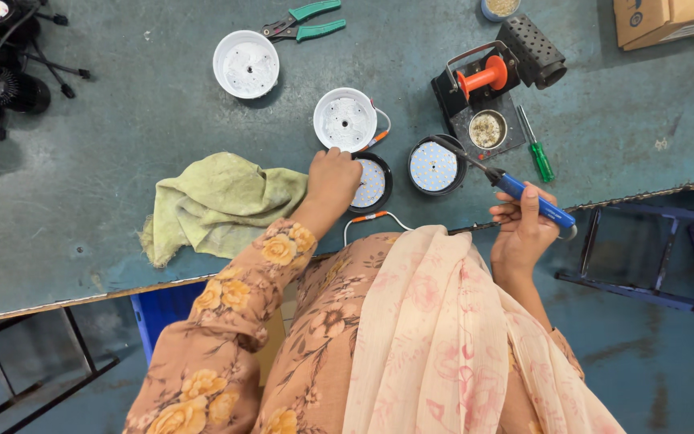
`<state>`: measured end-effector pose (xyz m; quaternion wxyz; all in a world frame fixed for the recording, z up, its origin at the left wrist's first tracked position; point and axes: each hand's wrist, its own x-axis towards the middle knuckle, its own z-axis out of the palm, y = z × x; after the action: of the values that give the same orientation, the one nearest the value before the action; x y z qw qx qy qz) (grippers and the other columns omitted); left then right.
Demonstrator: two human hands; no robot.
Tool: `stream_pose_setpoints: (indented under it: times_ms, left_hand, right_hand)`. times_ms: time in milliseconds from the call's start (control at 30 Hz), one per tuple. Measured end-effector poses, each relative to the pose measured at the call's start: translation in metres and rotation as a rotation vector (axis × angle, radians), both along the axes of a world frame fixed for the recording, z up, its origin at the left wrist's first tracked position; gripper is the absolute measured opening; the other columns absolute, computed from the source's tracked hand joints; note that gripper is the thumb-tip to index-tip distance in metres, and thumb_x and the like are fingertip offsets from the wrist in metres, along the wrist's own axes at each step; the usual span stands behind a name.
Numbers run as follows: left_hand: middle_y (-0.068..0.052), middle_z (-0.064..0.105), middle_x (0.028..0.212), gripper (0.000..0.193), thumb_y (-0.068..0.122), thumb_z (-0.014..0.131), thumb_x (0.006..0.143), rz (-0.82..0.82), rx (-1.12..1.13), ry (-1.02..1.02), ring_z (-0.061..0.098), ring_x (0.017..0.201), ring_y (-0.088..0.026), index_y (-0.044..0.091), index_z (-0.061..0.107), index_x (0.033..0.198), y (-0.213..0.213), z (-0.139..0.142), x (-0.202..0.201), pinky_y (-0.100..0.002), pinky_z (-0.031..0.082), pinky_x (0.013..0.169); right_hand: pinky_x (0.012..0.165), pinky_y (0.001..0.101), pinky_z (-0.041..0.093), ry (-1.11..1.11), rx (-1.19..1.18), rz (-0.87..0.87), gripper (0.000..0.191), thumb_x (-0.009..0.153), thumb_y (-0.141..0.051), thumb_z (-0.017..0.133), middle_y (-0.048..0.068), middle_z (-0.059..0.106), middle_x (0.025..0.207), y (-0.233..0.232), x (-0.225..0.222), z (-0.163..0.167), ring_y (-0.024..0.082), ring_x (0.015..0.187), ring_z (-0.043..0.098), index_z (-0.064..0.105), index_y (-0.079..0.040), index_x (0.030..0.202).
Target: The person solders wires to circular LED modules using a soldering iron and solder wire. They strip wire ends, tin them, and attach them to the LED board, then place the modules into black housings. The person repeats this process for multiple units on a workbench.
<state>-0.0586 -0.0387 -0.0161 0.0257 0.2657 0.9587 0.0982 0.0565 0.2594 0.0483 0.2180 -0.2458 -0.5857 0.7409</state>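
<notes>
Left hand (332, 178) grips round black lamp disc (369, 183); right hand (524, 225) clasps blue-handled soldering iron (536, 201).

Blue-handled soldering iron (533, 199), green cloth (218, 202), floral peach sleeve (238, 301).

On the table (106, 161) lie two white round housings: one (246, 63) beside the single pair of green-handled pliers (303, 22), the other (345, 120) nearer the pliers' far side. Two black-rimmed LED discs (371, 183) (436, 166) sit just below that second housing. There is one green cloth (218, 205), one green screwdriver (536, 146), one blue-handled soldering iron (536, 199), one orange spool (482, 77) and one cardboard box (668, 20).
</notes>
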Motion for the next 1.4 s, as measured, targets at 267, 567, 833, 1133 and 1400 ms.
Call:
stream_pose_setpoints:
  times_ms: [267, 567, 833, 1133, 1400]
  left_hand:
    - [-0.007, 0.073, 0.088, 0.008, 0.010, 0.074, 0.076, -0.017, -0.156, -0.041, 0.068, 0.093, -0.027, 0.014, 0.075, 0.083, 0.018, 0.009, -0.005, -0.043, 0.048, 0.076]
    - [-0.006, 0.073, 0.088, 0.024, 0.028, 0.080, 0.075, 0.030, -0.154, -0.088, 0.068, 0.093, -0.026, 0.012, 0.073, 0.091, 0.024, 0.015, 0.000, -0.044, 0.047, 0.078]
    - [-0.012, 0.072, 0.078, 0.023, 0.032, 0.063, 0.095, 0.256, 0.006, -0.013, 0.070, 0.077, -0.033, 0.010, 0.066, 0.095, 0.011, 0.031, 0.007, -0.049, 0.050, 0.069]
    - [-0.019, 0.055, 0.128, 0.058, 0.021, 0.082, 0.073, 0.617, 0.201, 0.295, 0.056, 0.110, -0.039, 0.007, 0.059, 0.125, -0.096, 0.081, 0.024, -0.048, 0.049, 0.082]
    - [-0.014, 0.068, 0.107, 0.040, 0.030, 0.074, 0.088, 0.464, 0.471, -0.304, 0.067, 0.097, -0.035, 0.009, 0.060, 0.119, -0.030, 0.046, 0.048, -0.047, 0.053, 0.077]
  right_hand:
    - [0.059, 0.0253, 0.052, 0.086, 0.036, -0.101, 0.028, 0.108, -0.024, 0.068, 0.016, 0.073, 0.095, 0.033, 0.002, 0.000, 0.017, 0.066, 0.067, 0.060, 0.000, 0.121]
    - [0.060, 0.0259, 0.052, 0.194, 0.135, -0.206, 0.027, 0.110, -0.023, 0.068, 0.016, 0.075, 0.099, 0.091, -0.023, 0.003, 0.018, 0.069, 0.069, 0.058, -0.002, 0.124]
    - [0.058, 0.0260, 0.053, 0.171, 0.244, -0.122, 0.029, 0.109, -0.023, 0.071, 0.015, 0.076, 0.101, 0.097, -0.067, 0.012, 0.019, 0.071, 0.072, 0.056, -0.005, 0.126]
    - [0.059, 0.0249, 0.053, 0.172, 0.307, 0.039, 0.030, 0.110, -0.020, 0.073, 0.015, 0.076, 0.105, 0.076, -0.106, 0.015, 0.018, 0.073, 0.073, 0.056, -0.004, 0.130]
    - [0.059, 0.0250, 0.053, 0.155, 0.336, 0.129, 0.034, 0.110, -0.018, 0.074, 0.015, 0.075, 0.108, 0.061, -0.118, 0.009, 0.017, 0.073, 0.072, 0.055, -0.002, 0.133]
